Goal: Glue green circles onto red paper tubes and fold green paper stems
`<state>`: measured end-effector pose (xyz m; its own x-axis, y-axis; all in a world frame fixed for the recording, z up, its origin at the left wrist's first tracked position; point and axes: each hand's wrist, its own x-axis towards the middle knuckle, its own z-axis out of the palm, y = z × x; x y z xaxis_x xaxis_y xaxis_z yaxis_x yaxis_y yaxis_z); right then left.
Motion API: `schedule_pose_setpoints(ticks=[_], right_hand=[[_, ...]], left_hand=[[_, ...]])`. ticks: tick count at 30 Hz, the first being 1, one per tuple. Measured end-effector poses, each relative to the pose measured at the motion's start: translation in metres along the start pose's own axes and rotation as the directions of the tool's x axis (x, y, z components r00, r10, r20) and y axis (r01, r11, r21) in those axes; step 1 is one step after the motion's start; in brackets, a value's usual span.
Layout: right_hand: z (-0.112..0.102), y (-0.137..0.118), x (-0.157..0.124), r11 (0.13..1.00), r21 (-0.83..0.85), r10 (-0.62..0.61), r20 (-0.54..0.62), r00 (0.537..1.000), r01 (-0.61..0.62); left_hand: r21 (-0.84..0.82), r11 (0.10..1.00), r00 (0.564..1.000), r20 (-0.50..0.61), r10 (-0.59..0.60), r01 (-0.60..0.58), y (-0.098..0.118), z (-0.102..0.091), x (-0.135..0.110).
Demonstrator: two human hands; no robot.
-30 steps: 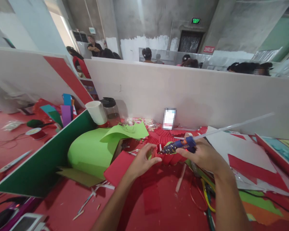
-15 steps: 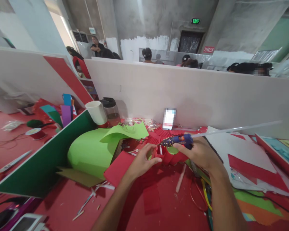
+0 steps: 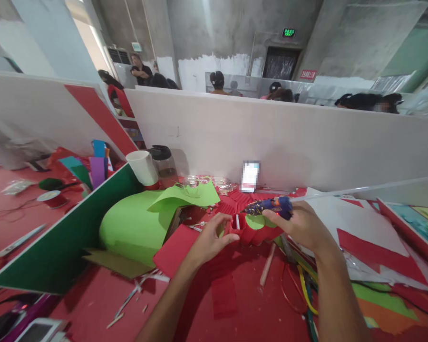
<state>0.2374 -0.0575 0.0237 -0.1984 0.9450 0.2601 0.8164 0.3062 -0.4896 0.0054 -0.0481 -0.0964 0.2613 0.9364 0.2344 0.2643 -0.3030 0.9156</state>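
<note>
My left hand [image 3: 216, 236] is closed on the left end of a red craft piece [image 3: 251, 233], thumb in front and fingers behind. A small white strip [image 3: 237, 221] stands inside its open end. Part of a round green piece [image 3: 254, 221] shows on its upper side. My right hand [image 3: 303, 223] grips a blue glue gun [image 3: 269, 207], its dark, speckled nozzle pointing left just above the red piece. A long clear glue stick [image 3: 364, 188] sticks out of the gun's back to the right. Whether glue is coming out is too small to tell.
Green sheet [image 3: 135, 228] curls on the left beside a green board [image 3: 67, 242]. A white cup [image 3: 142, 167], a black-lidded bottle [image 3: 163, 164] and a lit phone [image 3: 250, 176] stand along the partition. White and red sheets [image 3: 371, 228] lie right; a wooden stick [image 3: 267, 264] lies in front.
My right hand has moved the glue gun slightly right and up, away from the open end of the red piece. My left hand has stayed nearly still.
</note>
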Motion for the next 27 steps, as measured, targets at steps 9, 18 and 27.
schedule_pose_setpoints(ticks=[9,18,27], right_hand=[[-0.003,0.0031,-0.0009,1.0,-0.002,0.01,0.002,1.0,-0.01],[-0.0076,0.0046,-0.0012,1.0,0.005,0.009,0.023,1.0,-0.009],[-0.008,0.0071,-0.0017,1.0,0.008,0.023,0.029,0.999,-0.023]], left_hand=[[0.018,1.0,1.0,-0.01,0.004,-0.003,-0.0046,0.0006,0.0],[0.025,1.0,1.0,-0.018,-0.006,0.007,-0.0037,0.0004,0.0005],[0.027,1.0,1.0,-0.023,-0.005,0.006,-0.0035,0.0005,0.0004]])
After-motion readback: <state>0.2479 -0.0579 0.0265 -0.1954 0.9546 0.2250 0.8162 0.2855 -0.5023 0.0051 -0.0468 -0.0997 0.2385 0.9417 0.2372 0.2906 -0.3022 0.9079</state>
